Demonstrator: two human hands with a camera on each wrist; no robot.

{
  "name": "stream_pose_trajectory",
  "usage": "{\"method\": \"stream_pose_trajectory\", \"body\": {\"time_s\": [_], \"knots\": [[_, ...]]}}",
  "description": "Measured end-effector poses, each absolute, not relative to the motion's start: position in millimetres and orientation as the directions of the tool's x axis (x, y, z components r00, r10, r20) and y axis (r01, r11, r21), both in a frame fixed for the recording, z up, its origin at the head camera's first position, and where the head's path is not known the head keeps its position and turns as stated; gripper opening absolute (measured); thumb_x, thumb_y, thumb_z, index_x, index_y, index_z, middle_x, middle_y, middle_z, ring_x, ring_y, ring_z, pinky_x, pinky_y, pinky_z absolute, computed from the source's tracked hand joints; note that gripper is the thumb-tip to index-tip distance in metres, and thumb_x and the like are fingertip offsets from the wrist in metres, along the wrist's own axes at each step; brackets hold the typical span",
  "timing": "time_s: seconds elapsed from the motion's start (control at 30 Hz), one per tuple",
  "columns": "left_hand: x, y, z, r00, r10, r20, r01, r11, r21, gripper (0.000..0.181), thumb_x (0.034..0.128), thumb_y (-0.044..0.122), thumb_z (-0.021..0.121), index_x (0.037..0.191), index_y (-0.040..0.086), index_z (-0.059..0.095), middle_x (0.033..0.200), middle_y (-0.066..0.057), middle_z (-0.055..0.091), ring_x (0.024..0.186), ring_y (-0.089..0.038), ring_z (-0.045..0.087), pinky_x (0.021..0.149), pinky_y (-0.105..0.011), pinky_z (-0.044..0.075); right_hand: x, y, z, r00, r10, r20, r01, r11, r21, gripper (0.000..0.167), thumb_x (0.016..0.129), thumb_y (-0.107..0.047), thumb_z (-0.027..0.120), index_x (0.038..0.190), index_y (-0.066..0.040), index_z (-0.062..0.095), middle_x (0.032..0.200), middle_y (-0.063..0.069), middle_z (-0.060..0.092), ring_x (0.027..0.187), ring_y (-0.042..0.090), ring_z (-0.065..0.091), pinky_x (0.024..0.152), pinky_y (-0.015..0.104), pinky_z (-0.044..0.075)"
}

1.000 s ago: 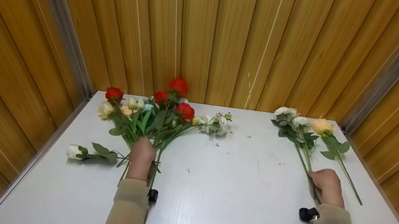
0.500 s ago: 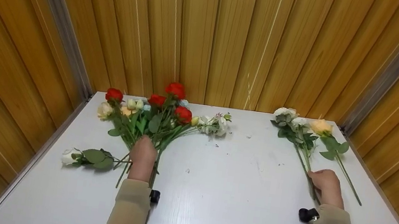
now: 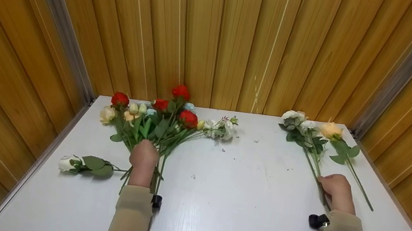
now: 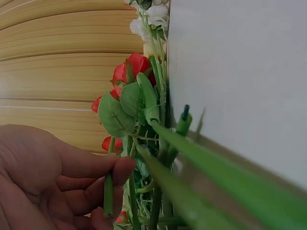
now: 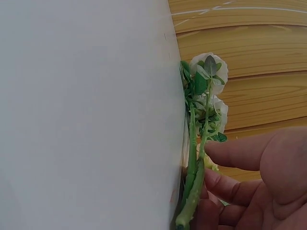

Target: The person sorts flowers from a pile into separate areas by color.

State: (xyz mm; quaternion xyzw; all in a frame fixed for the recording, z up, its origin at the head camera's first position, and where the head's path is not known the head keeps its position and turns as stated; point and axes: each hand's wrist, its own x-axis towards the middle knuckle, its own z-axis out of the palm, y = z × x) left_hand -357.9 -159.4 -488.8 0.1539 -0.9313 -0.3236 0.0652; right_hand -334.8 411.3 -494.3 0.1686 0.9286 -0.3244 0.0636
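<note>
My left hand (image 3: 144, 159) is over the stems of a spread bunch of flowers on the left of the table. In the left wrist view its thumb and fingers pinch one green flower stem (image 4: 108, 191). Red roses (image 3: 188, 119), a cream flower (image 3: 108, 114) and white blossoms (image 3: 224, 129) fan out beyond it. A white rose (image 3: 69, 163) lies sideways left of that hand, its stem end hidden. On the right, my right hand (image 3: 338, 190) pinches the stem of a white flower (image 5: 211, 72); a second green stem (image 5: 192, 143) runs alongside.
A peach rose (image 3: 331, 130) lies just right of the white flowers, its stem slanting toward the front right. The white table (image 3: 224, 214) is bordered by wood-patterned walls (image 3: 236, 43) at the back and both sides. Small dark specks mark the tabletop.
The left hand has shifted slightly. The white rose beside it has moved left and toward the front, its leaves turned. The upper red roses have shifted a little. The right hand stays put.
</note>
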Motion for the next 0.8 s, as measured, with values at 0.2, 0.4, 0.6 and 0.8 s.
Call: {"method": "stream_pose_trajectory", "body": {"time_s": [0.2, 0.4, 0.6, 0.8], "knots": [[-354.9, -161.8, -479.8, -0.943, -0.332, -0.008, -0.262, 0.73, 0.631, 0.043, 0.0995, 0.007, 0.06, 0.06, 0.016, 0.044, 0.062, -0.005, 0.054, 0.06, -0.022, 0.052, 0.055, -0.039, 0.039, -333.9, 410.2, -493.0, -0.942, 0.282, -0.184, 0.336, 0.75, -0.57, 0.055, 0.101, -0.03, 0.053, 0.123, 0.02, 0.059, 0.12, 0.04, 0.061, 0.098, 0.044, 0.063, 0.08, 0.044, 0.055], [-349.7, -159.0, -471.5, -0.953, -0.304, 0.012, -0.211, 0.69, 0.693, 0.017, 0.1017, 0.015, 0.063, 0.106, 0.004, 0.075, 0.106, -0.019, 0.076, 0.091, -0.035, 0.072, 0.074, -0.05, 0.056, -328.4, 403.3, -490.3, -0.944, 0.316, -0.096, 0.308, 0.739, -0.6, 0.05, 0.102, -0.028, 0.052, 0.119, 0.019, 0.06, 0.12, 0.039, 0.063, 0.11, 0.055, 0.059, 0.092, 0.058, 0.051], [-347.0, -150.1, -466.5, -0.97, -0.241, 0.019, -0.138, 0.613, 0.778, 0.029, 0.1034, 0.016, 0.061, 0.128, 0.001, 0.068, 0.114, -0.019, 0.076, 0.101, -0.035, 0.072, 0.086, -0.051, 0.057, -327.2, 392.0, -483.8, -0.945, 0.327, -0.031, 0.273, 0.729, -0.628, 0.045, 0.103, -0.028, 0.051, 0.117, 0.014, 0.062, 0.116, 0.035, 0.065, 0.105, 0.05, 0.062, 0.086, 0.054, 0.052], [-347.8, -132.2, -462.5, -0.983, -0.181, 0.013, -0.071, 0.448, 0.891, 0.023, 0.1011, 0.01, 0.063, 0.12, -0.002, 0.067, 0.099, -0.016, 0.076, 0.085, -0.028, 0.077, 0.07, -0.037, 0.058, -331.4, 370.8, -470.0, -0.948, 0.315, -0.036, 0.26, 0.708, -0.657, 0.044, 0.105, -0.029, 0.051, 0.123, 0.011, 0.063, 0.111, 0.03, 0.07, 0.092, 0.034, 0.068, 0.068, 0.034, 0.051]]}}
